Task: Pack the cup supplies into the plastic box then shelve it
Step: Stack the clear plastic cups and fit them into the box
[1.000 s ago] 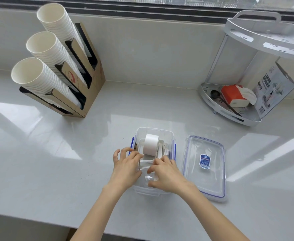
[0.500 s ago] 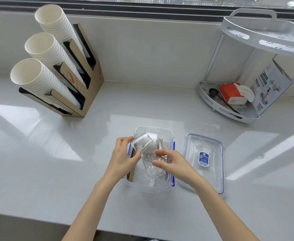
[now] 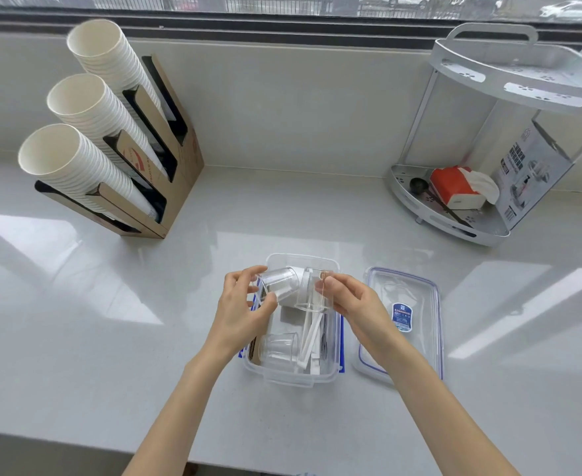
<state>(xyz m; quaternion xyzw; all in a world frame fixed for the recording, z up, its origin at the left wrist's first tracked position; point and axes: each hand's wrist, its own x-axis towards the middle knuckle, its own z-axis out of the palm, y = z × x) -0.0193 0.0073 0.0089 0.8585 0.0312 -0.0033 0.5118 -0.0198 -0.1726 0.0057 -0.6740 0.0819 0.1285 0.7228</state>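
Observation:
A clear plastic box (image 3: pixel 335 369) with blue clips sits open on the white counter in front of me. Its lid (image 3: pixel 416 297) lies flat just to the right. My left hand (image 3: pixel 239 307) grips a clear plastic cup (image 3: pixel 277 281) tilted on its side above the box's far end. My right hand (image 3: pixel 349 300) pinches a second clear cup (image 3: pixel 312 290) that hangs upright beside the first. Inside the box lie a third clear cup (image 3: pixel 279 348), white sticks (image 3: pixel 308 341) and brown sleeves at the left wall. A white paper piece shows behind the held cups.
A cardboard dispenser (image 3: pixel 176 166) with three stacks of white paper cups (image 3: pixel 76 159) stands at the back left. A white two-tier corner shelf (image 3: pixel 471 214) at the back right holds a red tissue pack (image 3: pixel 454 188), a dark scoop and a printed box. The counter's front edge runs below my forearms.
Both hands rose out of the box and separated clear cups; each now holds one cup above the far end, and one cup lies in the box's near end.

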